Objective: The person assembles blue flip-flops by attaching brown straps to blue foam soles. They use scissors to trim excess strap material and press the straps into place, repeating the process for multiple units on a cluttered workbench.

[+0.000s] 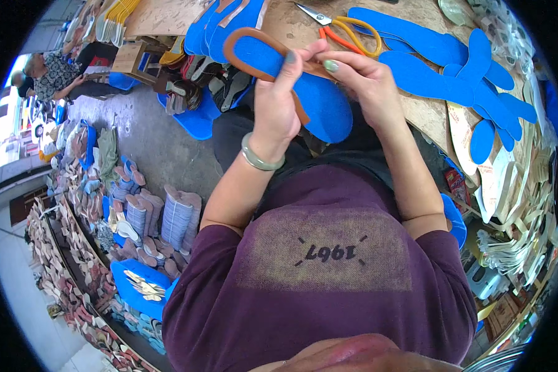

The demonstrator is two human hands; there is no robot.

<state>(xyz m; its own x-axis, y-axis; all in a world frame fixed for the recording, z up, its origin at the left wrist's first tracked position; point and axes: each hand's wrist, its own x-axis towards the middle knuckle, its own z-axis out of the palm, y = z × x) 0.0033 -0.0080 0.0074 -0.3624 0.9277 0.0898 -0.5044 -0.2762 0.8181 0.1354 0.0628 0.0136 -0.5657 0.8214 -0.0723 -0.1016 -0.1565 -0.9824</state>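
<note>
Pinching in close now, the left hand (276, 102) has its fingers gripping the blue insole (325, 111) above the lap, thumb across the top, seemingly to steady it. And the right hand (369, 80), fingers narrow, nips the brown strip (231, 44) looping the insole's edge, likely to keep it snug! Scissors (323, 20) lie just beyond on the desk (415, 8), apparently parked within easy reach.
</note>
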